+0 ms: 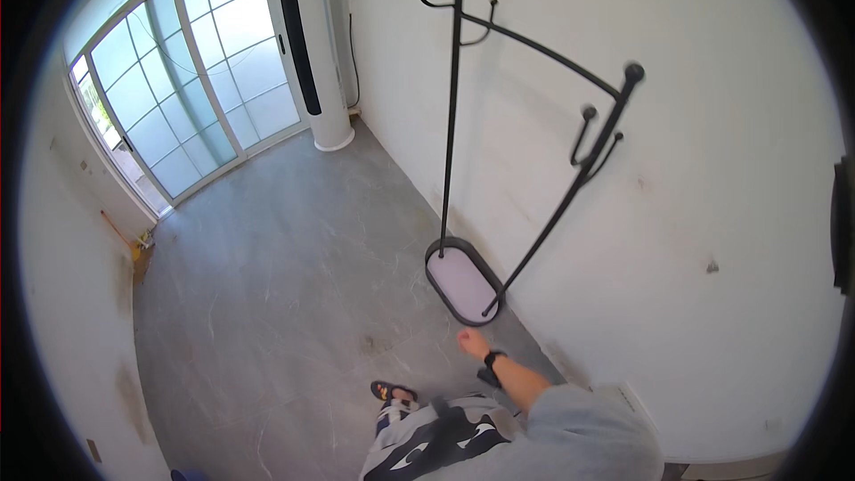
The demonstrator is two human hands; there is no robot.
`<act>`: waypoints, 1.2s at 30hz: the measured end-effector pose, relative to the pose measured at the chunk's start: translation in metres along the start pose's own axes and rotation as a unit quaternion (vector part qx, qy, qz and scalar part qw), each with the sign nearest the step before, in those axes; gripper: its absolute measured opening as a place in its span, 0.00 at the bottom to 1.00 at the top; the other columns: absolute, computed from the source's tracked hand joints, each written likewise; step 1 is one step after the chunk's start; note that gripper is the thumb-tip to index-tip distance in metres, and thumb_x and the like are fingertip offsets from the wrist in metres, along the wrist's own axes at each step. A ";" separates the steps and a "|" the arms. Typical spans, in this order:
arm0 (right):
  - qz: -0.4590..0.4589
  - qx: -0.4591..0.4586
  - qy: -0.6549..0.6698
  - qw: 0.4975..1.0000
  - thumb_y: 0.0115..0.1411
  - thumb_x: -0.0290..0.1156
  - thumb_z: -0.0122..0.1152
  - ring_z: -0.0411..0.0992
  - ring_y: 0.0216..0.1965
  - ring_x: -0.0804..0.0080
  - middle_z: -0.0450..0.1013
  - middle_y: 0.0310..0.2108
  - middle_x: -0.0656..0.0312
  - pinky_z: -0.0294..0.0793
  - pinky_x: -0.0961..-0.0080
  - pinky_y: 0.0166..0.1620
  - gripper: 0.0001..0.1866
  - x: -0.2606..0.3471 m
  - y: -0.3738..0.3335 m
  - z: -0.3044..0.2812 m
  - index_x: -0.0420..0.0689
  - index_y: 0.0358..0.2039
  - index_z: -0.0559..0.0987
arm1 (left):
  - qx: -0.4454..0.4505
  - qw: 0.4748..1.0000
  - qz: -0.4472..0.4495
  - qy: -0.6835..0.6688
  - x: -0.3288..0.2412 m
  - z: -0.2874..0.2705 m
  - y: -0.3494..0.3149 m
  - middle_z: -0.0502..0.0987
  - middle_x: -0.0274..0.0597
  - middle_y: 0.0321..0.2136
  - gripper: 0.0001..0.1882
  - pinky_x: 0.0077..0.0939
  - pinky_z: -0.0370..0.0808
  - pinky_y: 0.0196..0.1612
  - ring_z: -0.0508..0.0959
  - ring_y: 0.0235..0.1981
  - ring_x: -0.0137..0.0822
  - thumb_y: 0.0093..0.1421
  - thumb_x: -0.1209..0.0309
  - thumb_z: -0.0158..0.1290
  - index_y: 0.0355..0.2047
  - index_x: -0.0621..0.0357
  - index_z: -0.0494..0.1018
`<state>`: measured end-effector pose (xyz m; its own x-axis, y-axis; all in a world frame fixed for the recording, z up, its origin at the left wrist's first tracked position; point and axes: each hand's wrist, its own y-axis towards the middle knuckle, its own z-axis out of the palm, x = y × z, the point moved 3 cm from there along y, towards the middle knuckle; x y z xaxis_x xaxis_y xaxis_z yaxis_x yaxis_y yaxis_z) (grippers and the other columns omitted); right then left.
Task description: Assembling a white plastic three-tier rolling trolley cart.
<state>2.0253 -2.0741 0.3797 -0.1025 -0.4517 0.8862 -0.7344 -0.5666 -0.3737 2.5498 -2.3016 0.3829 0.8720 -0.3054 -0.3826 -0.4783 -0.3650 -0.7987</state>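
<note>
The right hand (473,342), loosely curled and empty, hangs just beside the black coat rack's oval base (463,283) on the grey floor (285,285). A careless bump could tip that empty rack. The left hand is out of sight.

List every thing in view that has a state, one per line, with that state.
Coat rack: upright on its oval base, hooks bare, nothing hanging.
Right hand: empty, grip loose, held low near the base, touching nothing.
Left hand: not in view.
Glass door: looks shut.
Tall white air conditioner: upright in the corner; on or off cannot be told.
Wrist band: worn on the right wrist.
</note>
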 end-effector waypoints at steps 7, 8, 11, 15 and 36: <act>0.201 0.065 -0.250 0.945 0.50 0.41 0.61 0.78 0.34 0.63 0.78 0.31 0.48 0.77 0.64 0.38 0.16 -0.072 -0.071 0.055 0.41 0.32 0.82 | 0.001 0.987 0.006 -0.158 0.054 -0.179 0.146 0.82 0.44 0.30 0.14 0.32 0.77 0.40 0.82 0.36 0.39 0.53 0.61 0.57 0.34 0.58 0.81; 0.154 0.133 -0.360 0.910 0.51 0.42 0.60 0.78 0.37 0.64 0.77 0.33 0.46 0.77 0.64 0.38 0.17 -0.063 -0.107 0.071 0.41 0.32 0.81 | -0.083 0.991 0.014 -0.101 0.066 -0.229 0.158 0.80 0.46 0.25 0.11 0.33 0.77 0.34 0.80 0.29 0.40 0.54 0.64 0.54 0.30 0.58 0.80; 0.211 0.162 -0.344 0.900 0.51 0.42 0.60 0.78 0.38 0.63 0.77 0.33 0.46 0.77 0.63 0.38 0.17 -0.118 -0.194 0.031 0.41 0.33 0.81 | -0.238 0.921 -0.039 -0.305 -0.004 -0.320 0.177 0.78 0.48 0.19 0.13 0.30 0.75 0.26 0.79 0.21 0.39 0.56 0.70 0.46 0.32 0.69 0.76; 0.261 0.182 -0.313 0.895 0.51 0.43 0.60 0.77 0.41 0.62 0.77 0.34 0.46 0.77 0.62 0.40 0.18 -0.105 -0.118 0.060 0.41 0.34 0.81 | -0.234 0.932 0.141 -0.239 -0.082 -0.381 0.187 0.80 0.46 0.23 0.15 0.31 0.75 0.31 0.80 0.26 0.39 0.60 0.67 0.45 0.35 0.66 0.77; 0.063 0.236 -0.111 0.963 0.59 0.33 0.53 0.75 0.25 0.72 0.77 0.27 0.59 0.74 0.76 0.27 0.13 0.421 0.658 0.453 0.39 0.39 0.78 | -0.223 0.927 -0.073 -0.293 0.061 -0.428 0.284 0.81 0.52 0.36 0.20 0.41 0.73 0.46 0.79 0.40 0.49 0.57 0.58 0.48 0.37 0.62 0.79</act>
<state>1.8025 -2.9493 0.3824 0.0126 -0.6440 0.7649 -0.3334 -0.7239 -0.6040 2.4229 -2.8004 0.3313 0.7754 0.2588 -0.5760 -0.2316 -0.7321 -0.6406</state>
